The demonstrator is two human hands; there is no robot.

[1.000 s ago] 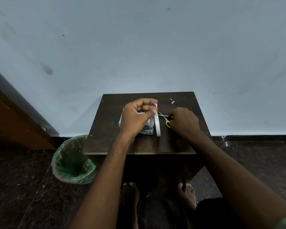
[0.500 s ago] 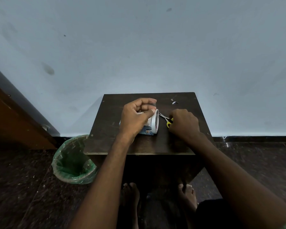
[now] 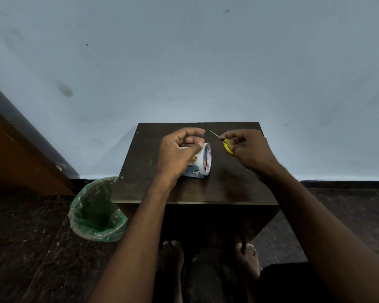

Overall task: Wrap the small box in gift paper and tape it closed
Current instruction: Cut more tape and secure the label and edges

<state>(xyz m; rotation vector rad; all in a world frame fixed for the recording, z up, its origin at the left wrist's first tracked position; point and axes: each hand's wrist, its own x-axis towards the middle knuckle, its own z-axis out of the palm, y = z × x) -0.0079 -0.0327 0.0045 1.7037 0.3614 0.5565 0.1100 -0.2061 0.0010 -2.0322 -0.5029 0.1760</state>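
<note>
Your left hand curls over the tape roll standing on edge against the wrapped box mid-tabletop, thumb and fingertips pinching the tape. Your right hand grips the yellow-handled scissors, blades pointing toward the wall.

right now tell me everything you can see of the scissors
The scissors are small, with thin metal blades and yellow handles that look like plastic. The blades come to a point aimed at the far left of the dark table; whether they are parted is too fine to tell. The right hand has its fingers curled round the handles, hiding most of them. They sit to the right of the tape roll, apart from it. Whether they rest on the table cannot be told.
</note>
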